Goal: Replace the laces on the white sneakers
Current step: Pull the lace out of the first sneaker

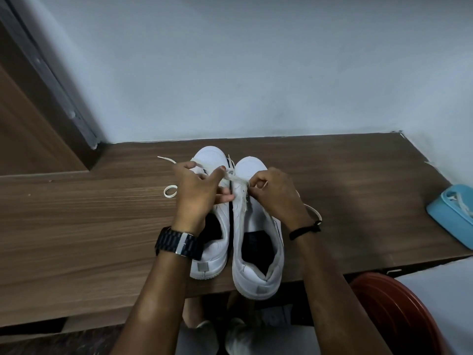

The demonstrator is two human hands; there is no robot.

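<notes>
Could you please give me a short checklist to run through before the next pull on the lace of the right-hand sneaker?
1. Right hand pinches the lace: ok.
2. Left hand has a grip on the lace: cannot tell; its fingers are spread beside it.
3. Right sneaker fully on the wooden bench: not ok, its heel overhangs the front edge.
4. Left sneaker clear of the work: not ok, it lies against the right one.
5. Loose lace end free of snags: ok.
</notes>
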